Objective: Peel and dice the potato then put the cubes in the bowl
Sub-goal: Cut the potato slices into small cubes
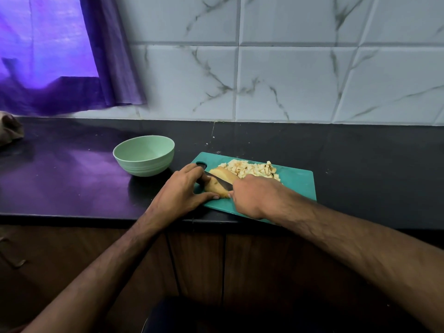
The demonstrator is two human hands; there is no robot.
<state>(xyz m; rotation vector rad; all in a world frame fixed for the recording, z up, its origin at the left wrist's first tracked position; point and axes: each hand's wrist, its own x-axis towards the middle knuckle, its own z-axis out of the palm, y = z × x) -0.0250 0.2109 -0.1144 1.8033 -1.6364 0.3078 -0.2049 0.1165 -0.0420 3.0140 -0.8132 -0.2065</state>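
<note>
The left hand (183, 188) pinches the peeled pale-yellow potato piece (217, 186) on the teal plastic cutting board (298, 182). The right hand (254, 195) grips the dark-bladed knife (217, 180), whose handle is hidden. The blade sits close to the fingertips (a slip could nick them). Diced cubes (252, 170) are heaped behind, and the pale green bowl (144, 156) holds none.

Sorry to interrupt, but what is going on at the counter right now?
A person is dicing a peeled potato on a teal cutting board. The left hand steadies the potato while the right hand holds a knife with its blade across it. A pile of cubes lies on the board; the green bowl beside it holds none.
</note>
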